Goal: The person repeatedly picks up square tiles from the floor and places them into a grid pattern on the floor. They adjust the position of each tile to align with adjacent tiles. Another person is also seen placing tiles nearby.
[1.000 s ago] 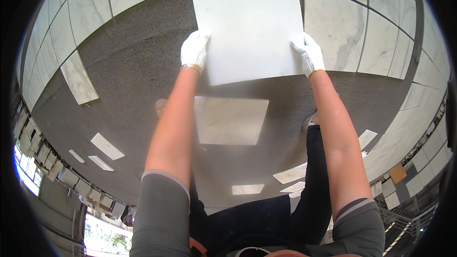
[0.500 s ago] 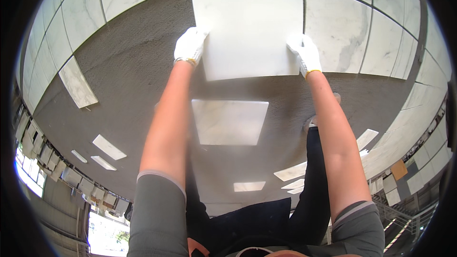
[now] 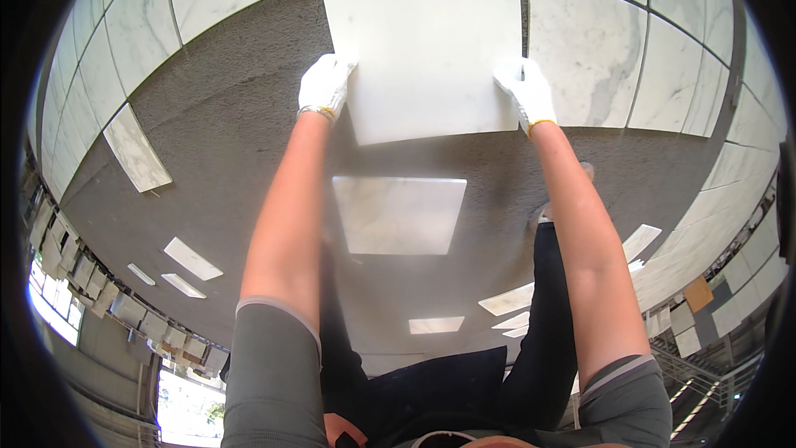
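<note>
- White knit gloves cover both hands: your left hand point(image 3: 326, 85) grips the left edge of the square tile point(image 3: 427, 46), your right hand point(image 3: 524, 91) the right edge.
- Smooth pale tile sits ahead, equally near both hands, edges lining up with laid marble tiles point(image 3: 589, 41).
- Rough grey mortar bed point(image 3: 224, 149) lies beneath; another loose tile point(image 3: 400, 213) rests nearer you.

a square tile point(image 3: 427, 46) sits between the two hands, the left hand point(image 3: 325, 87) on its left edge and the right hand point(image 3: 526, 91) on its right edge. laid tiles point(image 3: 597, 41) lie beyond and to both sides. nearer the person, a loose tile point(image 3: 400, 214) lies on the bare floor point(image 3: 215, 149), with smaller tile strips point(image 3: 192, 259) to the left and right.
</note>
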Demonstrator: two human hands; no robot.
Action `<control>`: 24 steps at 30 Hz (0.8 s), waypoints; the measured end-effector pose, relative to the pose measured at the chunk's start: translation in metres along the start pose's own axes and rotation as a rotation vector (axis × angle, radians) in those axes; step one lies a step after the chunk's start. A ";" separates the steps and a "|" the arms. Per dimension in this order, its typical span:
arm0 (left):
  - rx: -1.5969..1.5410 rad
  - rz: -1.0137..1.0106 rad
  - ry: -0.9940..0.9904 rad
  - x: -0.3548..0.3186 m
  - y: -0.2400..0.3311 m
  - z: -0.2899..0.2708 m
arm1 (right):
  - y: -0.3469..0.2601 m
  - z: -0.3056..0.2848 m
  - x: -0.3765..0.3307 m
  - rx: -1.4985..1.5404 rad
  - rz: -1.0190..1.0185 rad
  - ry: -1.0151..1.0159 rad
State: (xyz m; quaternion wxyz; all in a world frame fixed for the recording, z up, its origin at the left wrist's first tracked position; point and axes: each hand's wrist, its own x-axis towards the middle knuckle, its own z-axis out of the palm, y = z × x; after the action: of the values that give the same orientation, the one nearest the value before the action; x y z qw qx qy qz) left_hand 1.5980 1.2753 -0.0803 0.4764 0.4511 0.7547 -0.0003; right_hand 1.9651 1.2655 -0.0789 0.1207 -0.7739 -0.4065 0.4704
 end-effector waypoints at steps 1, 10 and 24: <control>0.012 0.011 0.011 0.001 -0.001 0.000 | 0.000 0.000 0.000 0.015 0.005 0.006; 0.427 0.064 -0.020 -0.004 0.026 -0.013 | -0.010 0.000 -0.005 -0.024 0.009 0.048; 0.157 -0.216 0.155 -0.053 0.022 0.007 | -0.048 -0.009 -0.018 -0.271 0.065 0.002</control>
State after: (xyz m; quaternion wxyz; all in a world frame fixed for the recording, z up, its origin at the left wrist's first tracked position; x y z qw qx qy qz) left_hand 1.6257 1.2495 -0.0365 0.3773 0.4020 0.8308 -0.0758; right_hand 1.9439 1.2846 -0.0359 0.0000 -0.7961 -0.4412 0.4141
